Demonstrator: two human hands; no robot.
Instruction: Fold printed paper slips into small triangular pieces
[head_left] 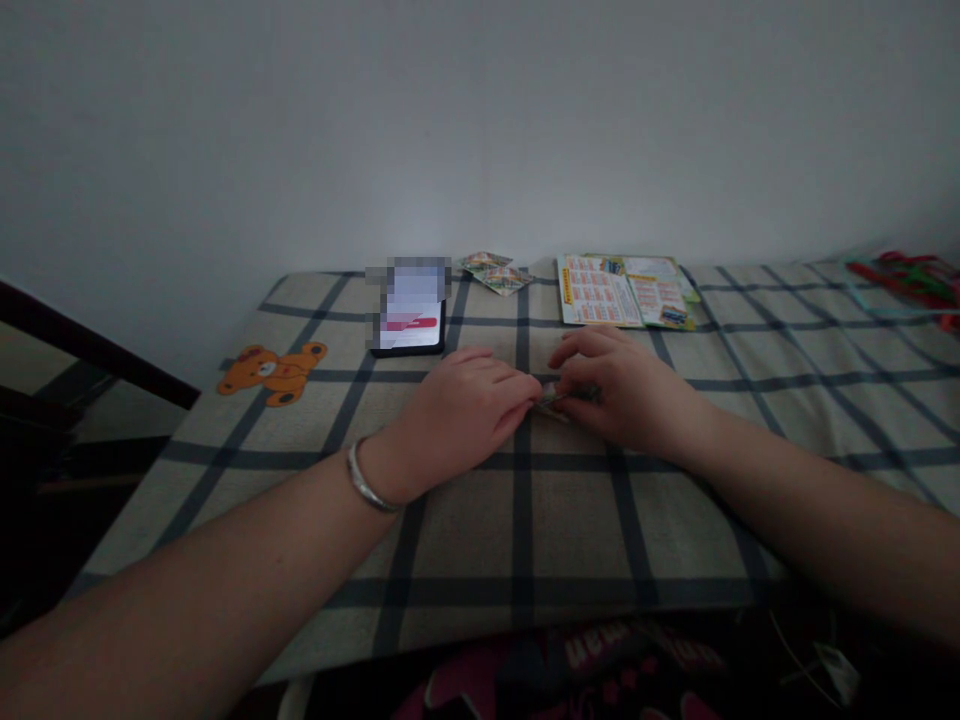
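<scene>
- We see two bare hands meet over a checked tablecloth (pixel 465 540), a small paper piece (pixel 553 404) held low between their fingertips.
- We find the left hand (pixel 472 412) palm down, its fingertips closed together on the near left end of the paper piece; a silver bracelet (pixel 367 480) circles the wrist behind it.
- We see the right hand (pixel 626 390) gripping the other end between thumb and bent fingers, which hide much of the paper from us.
- Just beyond the grip and slightly left, we count two patterned paper squares (pixel 504 279), overlapping near the wall (pixel 495 120).
- Left of those squares, beyond the left hand, we see a phone (pixel 412 335) with its screen lit and partly pixelated.
- Farther left of the grip, we spot an orange bear figure (pixel 274 374) flat on the cloth.
- Beyond the right hand, we see printed sheets (pixel 600 295) with red number grids.
- Well to the right of the grip, we note a red and green bundle (pixel 911 278), too blurred to identify.
</scene>
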